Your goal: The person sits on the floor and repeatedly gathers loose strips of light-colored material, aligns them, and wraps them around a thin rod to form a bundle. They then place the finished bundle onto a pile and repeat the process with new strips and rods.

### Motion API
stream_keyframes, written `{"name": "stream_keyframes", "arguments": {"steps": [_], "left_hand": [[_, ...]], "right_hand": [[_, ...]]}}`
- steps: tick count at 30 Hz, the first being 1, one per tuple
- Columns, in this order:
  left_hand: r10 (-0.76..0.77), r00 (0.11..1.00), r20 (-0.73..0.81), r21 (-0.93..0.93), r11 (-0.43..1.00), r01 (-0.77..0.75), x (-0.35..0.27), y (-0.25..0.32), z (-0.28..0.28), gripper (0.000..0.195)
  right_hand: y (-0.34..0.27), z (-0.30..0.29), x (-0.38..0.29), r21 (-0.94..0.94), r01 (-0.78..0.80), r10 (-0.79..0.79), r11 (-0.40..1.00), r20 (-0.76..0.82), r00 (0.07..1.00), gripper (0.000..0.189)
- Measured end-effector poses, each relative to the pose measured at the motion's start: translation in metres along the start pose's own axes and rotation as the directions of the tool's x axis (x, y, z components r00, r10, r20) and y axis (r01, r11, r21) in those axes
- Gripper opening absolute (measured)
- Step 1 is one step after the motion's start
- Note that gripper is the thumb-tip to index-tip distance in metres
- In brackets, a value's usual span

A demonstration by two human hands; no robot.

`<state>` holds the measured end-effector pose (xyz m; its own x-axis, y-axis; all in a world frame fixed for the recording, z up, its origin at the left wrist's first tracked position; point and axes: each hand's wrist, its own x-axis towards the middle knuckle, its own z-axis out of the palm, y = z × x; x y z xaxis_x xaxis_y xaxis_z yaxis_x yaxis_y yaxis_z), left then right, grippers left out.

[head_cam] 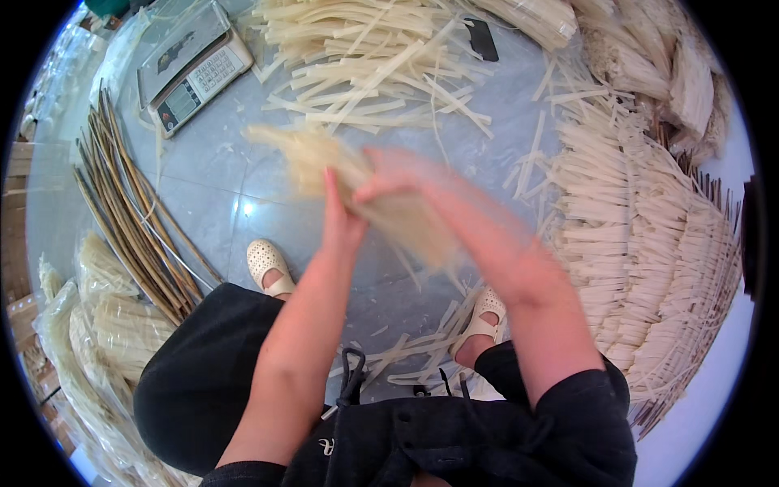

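Note:
A bundle of flat, pale yellow dried strips (310,155) is held across the middle of the view, slanting from upper left to lower right and blurred by motion. Beneath its near side, my left hand (344,213) grips it with the thumb up. My right hand (389,173) lies on the bundle's upper side, fingers bent around it; the blur hides the fingertips. Loose strips hang from the bundle's lower right end. Beyond the hands, a wide pile of similar strips (365,67) lies on the grey tiled floor (201,213).
Upper left stands a digital scale (207,73); below it lie thin brown sticks (134,213). A dark phone-like object (482,39) lies beside the pile. Stacked strips (639,243) fill the right side. Plastic-wrapped bundles (115,329) lie left. Scattered strips (420,350) lie between my feet.

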<state>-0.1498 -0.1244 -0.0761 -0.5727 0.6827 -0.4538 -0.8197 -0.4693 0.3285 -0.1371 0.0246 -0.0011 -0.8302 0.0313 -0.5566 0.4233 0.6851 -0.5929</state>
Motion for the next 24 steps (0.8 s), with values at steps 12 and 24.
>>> {"name": "stream_keyframes", "arguments": {"steps": [12, 24], "left_hand": [[-0.173, 0.943, -0.284, -0.087, 0.984, 0.154, 0.125, 0.035, 0.077, 0.084], [-0.782, 0.308, -0.541, 0.841, -0.505, 0.195, -0.116, -0.110, -0.117, 0.037]], "right_hand": [[0.056, -0.123, -0.019, -0.183, 0.203, -0.270, 0.962, -0.763, 0.588, 0.044], [0.117, 0.241, -0.181, -0.049, -0.534, 0.486, 0.844, 0.491, 0.723, 0.045]]}}
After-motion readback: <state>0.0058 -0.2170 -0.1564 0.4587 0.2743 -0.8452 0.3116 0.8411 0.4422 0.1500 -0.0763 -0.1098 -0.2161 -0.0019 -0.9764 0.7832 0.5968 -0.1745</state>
